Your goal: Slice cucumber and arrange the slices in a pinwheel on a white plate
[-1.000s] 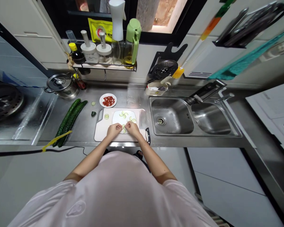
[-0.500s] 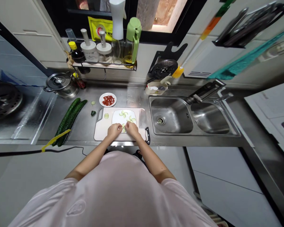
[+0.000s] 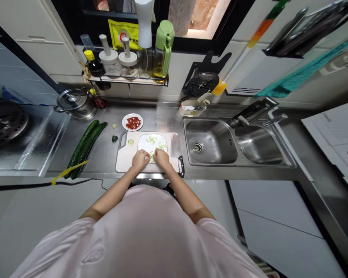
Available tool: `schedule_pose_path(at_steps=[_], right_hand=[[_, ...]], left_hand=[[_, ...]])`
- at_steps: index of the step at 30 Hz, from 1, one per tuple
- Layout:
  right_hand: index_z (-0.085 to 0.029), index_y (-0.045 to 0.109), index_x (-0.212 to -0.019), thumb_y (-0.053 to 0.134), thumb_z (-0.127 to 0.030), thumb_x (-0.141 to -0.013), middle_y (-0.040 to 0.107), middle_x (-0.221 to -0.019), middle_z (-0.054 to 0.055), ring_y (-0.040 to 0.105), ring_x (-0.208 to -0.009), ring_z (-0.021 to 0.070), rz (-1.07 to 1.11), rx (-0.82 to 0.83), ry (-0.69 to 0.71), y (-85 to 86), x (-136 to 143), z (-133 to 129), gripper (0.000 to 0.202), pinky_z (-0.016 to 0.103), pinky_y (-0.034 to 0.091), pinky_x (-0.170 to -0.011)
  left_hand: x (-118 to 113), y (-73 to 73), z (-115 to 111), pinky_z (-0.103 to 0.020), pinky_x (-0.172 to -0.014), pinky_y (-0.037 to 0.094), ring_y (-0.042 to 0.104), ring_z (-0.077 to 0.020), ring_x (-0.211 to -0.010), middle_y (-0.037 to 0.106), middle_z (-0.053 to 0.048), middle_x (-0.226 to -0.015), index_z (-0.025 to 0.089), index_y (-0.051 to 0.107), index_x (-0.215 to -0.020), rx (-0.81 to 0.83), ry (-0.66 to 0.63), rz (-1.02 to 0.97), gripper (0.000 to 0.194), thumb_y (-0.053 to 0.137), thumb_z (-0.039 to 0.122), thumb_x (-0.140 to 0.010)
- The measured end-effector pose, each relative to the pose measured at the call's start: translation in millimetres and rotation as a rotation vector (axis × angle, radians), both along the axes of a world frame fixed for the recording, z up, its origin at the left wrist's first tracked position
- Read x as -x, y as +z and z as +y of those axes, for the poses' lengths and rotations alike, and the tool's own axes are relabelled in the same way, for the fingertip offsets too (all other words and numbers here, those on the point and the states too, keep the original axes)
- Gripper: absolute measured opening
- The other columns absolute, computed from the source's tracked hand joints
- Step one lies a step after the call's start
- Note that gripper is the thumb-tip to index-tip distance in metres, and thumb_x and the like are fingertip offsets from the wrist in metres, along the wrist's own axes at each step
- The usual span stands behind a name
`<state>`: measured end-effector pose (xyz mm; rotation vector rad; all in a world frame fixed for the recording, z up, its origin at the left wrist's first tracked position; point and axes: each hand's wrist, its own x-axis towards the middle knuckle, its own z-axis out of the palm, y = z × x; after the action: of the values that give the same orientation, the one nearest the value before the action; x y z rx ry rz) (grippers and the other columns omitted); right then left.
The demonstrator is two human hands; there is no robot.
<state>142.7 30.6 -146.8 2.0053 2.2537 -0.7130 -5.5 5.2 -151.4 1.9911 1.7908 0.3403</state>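
1. Your left hand [image 3: 139, 160] is over the near left part of the plate, fingertips drawn together as if pinching. Anything between them is too small to tell.
2. Your right hand [image 3: 161, 157] faces it, fingers bent, tips at the slices. You cannot be confirmed as gripping anything there.
3. The near group of cucumber slices [image 3: 152, 156] lies between your fingertips, on the white plate [image 3: 142, 144], partly hidden by your hands.
4. Change over the last second: slight. Both hands keep to the same spot, with only small finger shifts; attention evidently remains on this group.
5. Two other fanned groups, far [image 3: 152, 139] and right [image 3: 161, 146], lie unchanged on the plate.
6. The plate rests on the cutting board [image 3: 125, 160]. Cut rounds [image 3: 130, 142] lie left of the plate; a black knife handle [image 3: 181, 166] is at the board's right edge.
7. Beyond the board stands a dish [image 3: 124, 123] of red pieces [image 3: 133, 123]. Two whole cucumbers [image 3: 81, 146] lie well to the left.
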Motion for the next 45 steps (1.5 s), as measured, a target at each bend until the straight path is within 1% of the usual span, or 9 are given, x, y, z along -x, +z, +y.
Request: schedule_pose_path(at_steps=[6,9,11,14,17,24,34,39,45], right_hand=[[-0.018,0.056,-0.104,0.045,-0.025,-0.090,0.062,-0.102,0.008,0.057,-0.088,0.0174,-0.010,-0.023,0.008,-0.6,1,-2,0.020,0.025,0.039,-0.070],[-0.018,0.056,-0.106,0.044,-0.026,-0.090,0.061,-0.104,0.009,0.057,-0.090,0.0176,0.001,-0.019,0.004,2.3,0,-4,0.021,0.026,0.040,-0.072],[-0.019,0.056,-0.107,0.044,-0.027,-0.090,0.060,-0.106,0.009,0.056,-0.091,0.0177,0.021,-0.045,-0.008,5.6,-3,-4,0.022,0.026,0.039,-0.072],[-0.021,0.056,-0.107,0.043,-0.028,-0.091,0.060,-0.106,0.007,0.057,-0.090,0.0177,0.040,-0.105,-0.049,10.6,-12,-7,0.022,0.025,0.038,-0.071],[-0.021,0.056,-0.104,0.044,-0.029,-0.090,0.060,-0.104,0.006,0.056,-0.087,0.0175,0.030,-0.114,-0.069,12.4,-21,-13,0.021,0.025,0.037,-0.069],[-0.021,0.058,-0.103,0.043,-0.028,-0.091,0.060,-0.103,0.006,0.055,-0.088,0.0167,0.003,-0.073,-0.021,5.3,-22,-23,0.020,0.025,0.036,-0.069],[-0.022,0.058,-0.108,0.042,-0.030,-0.093,0.058,-0.108,0.007,0.054,-0.094,0.0171,-0.037,-0.018,-0.005,9.2,-15,-23,0.024,0.025,0.036,-0.072],[-0.022,0.058,-0.105,0.042,-0.030,-0.092,0.058,-0.105,0.007,0.054,-0.091,0.0169,-0.038,-0.047,0.007,5.2,-14,-23,0.022,0.025,0.036,-0.070],[-0.022,0.058,-0.105,0.040,-0.030,-0.093,0.058,-0.105,0.007,0.054,-0.092,0.0174,-0.050,-0.069,0.006,4.9,-14,-24,0.023,0.025,0.036,-0.071]], left_hand=[[0,-1.7,-1,-0.028,-0.083,0.041,0.050,-0.0188,-0.095,0.059,-0.005,-0.095,0.021,0.069,-0.085,-0.013,-0.017,-0.004,0.014,0.057,0.027,-0.081],[2,-2.0,-1,-0.029,-0.083,0.041,0.051,-0.0191,-0.095,0.059,-0.005,-0.093,0.021,0.068,-0.085,-0.024,-0.028,-0.012,0.013,0.057,0.026,-0.081],[5,-1.7,-2,-0.029,-0.085,0.041,0.051,-0.0190,-0.095,0.058,-0.005,-0.093,0.021,0.068,-0.088,-0.040,-0.037,-0.028,0.014,0.057,0.025,-0.081],[10,-1.2,-3,-0.029,-0.086,0.042,0.050,-0.0184,-0.096,0.058,-0.005,-0.095,0.022,0.068,-0.097,-0.088,-0.078,-0.062,0.021,0.053,0.022,-0.083],[13,-1.9,-6,-0.028,-0.085,0.042,0.049,-0.0177,-0.095,0.058,-0.004,-0.096,0.024,0.067,-0.103,-0.118,-0.138,-0.060,0.028,0.048,0.018,-0.084],[9,-2.1,-11,-0.029,-0.081,0.042,0.048,-0.0182,-0.094,0.057,-0.005,-0.101,0.028,0.067,-0.108,-0.129,-0.234,0.050,0.034,0.046,0.015,-0.084],[5,4.3,-12,-0.031,-0.084,0.042,0.048,-0.0191,-0.096,0.057,-0.006,-0.100,0.029,0.068,-0.107,-0.059,-0.230,0.076,0.035,0.047,0.014,-0.084],[6,3.1,-13,-0.031,-0.082,0.042,0.047,-0.0191,-0.094,0.057,-0.006,-0.100,0.029,0.068,-0.107,-0.089,-0.236,0.081,0.035,0.046,0.015,-0.084],[6,2.6,-13,-0.031,-0.085,0.042,0.047,-0.0190,-0.096,0.056,-0.006,-0.103,0.028,0.068,-0.107,-0.083,-0.234,0.073,0.033,0.047,0.016,-0.084]])
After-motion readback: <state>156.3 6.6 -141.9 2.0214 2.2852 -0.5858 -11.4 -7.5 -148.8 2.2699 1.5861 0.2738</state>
